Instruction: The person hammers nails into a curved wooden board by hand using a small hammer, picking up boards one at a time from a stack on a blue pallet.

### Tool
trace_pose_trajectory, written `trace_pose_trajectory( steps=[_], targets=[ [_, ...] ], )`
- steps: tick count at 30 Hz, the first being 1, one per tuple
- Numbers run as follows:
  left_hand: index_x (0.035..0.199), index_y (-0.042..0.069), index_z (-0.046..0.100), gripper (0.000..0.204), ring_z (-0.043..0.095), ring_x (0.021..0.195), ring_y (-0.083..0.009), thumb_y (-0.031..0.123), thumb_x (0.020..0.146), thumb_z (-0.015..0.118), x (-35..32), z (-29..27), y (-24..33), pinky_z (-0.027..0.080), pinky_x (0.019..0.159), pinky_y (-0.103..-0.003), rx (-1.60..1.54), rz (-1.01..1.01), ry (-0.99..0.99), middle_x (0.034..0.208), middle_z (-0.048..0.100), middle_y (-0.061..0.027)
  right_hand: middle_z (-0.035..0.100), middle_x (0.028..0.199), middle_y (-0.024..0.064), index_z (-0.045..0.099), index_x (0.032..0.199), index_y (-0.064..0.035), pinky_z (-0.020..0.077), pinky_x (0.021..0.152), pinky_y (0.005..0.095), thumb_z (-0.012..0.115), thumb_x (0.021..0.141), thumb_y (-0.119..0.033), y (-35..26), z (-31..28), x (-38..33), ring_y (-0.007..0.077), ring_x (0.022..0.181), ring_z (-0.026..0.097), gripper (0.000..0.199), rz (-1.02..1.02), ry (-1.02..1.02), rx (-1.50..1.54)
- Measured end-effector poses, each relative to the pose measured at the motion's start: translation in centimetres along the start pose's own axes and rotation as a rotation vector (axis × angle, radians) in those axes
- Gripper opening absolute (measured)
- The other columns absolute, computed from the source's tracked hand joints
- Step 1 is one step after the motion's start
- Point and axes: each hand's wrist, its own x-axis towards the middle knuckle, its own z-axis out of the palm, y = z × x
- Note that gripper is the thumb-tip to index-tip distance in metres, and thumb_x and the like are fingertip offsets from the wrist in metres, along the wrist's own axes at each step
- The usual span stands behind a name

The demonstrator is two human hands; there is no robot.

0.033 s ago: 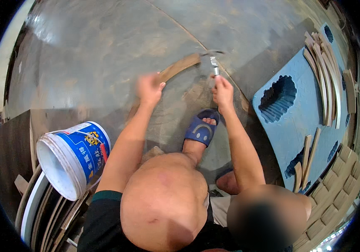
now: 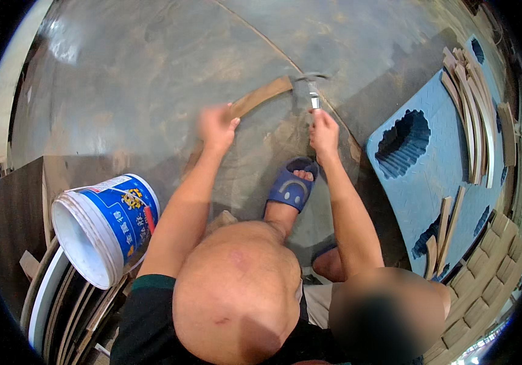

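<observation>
A curved strip of wood [image 2: 264, 97] is in my left hand [image 2: 216, 129], fingers wrapped round it; part of this hand is blurred. One end of the strip reaches up and right, and its lower part passes behind my forearm. My right hand [image 2: 323, 132] grips a hammer [image 2: 314, 95] by its handle. The hammer's thin metal head is at the strip's far end; I cannot tell whether they touch. Below my hands, a foot in a blue slipper [image 2: 291, 185] stands on the floor.
To the left, a white and blue bucket [image 2: 118, 228] lies tilted over several curved strips [image 2: 69, 316]. At right, more curved wooden strips [image 2: 471, 109] lie on a blue panel [image 2: 389, 176] with dark ribbed hollows. A woven tan surface [image 2: 486, 286] is at the lower right.
The hammer has shifted very slightly to the right in my right hand. My left hand and the wooden strip are almost unmoved.
</observation>
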Motion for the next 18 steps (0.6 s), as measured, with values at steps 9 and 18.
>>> trace_pose_trajectory(
  steps=[9, 18],
  targets=[
    [0.142, 0.032, 0.077, 0.054, 0.052, 0.143, -0.0340, 0.029, 0.091, 0.095, 0.3, 0.8, -0.6, 0.038, 0.122, -0.061, 0.052, -0.115, -0.053, 0.147, 0.057, -0.0054, 0.051, 0.073, -0.0060, 0.080, 0.129, -0.0075, 0.0355, 0.053, 0.0275, 0.061, 0.120, -0.040, 2.2, -1.4, 1.1, 0.0051, 0.060, 0.043, 0.038, -0.205, -0.053, -0.199],
    [0.143, 0.033, 0.076, 0.056, 0.054, 0.142, -0.0327, 0.029, 0.091, 0.095, 0.3, 0.8, -0.5, 0.038, 0.122, -0.060, 0.045, -0.107, -0.056, 0.146, 0.058, -0.0044, 0.055, 0.076, -0.0053, 0.080, 0.127, -0.0071, 0.0388, 0.052, 0.0291, 0.065, 0.118, -0.039, 2.0, 0.9, -0.3, 0.0076, 0.059, 0.049, 0.036, -0.041, 0.131, 0.151]
  ],
)
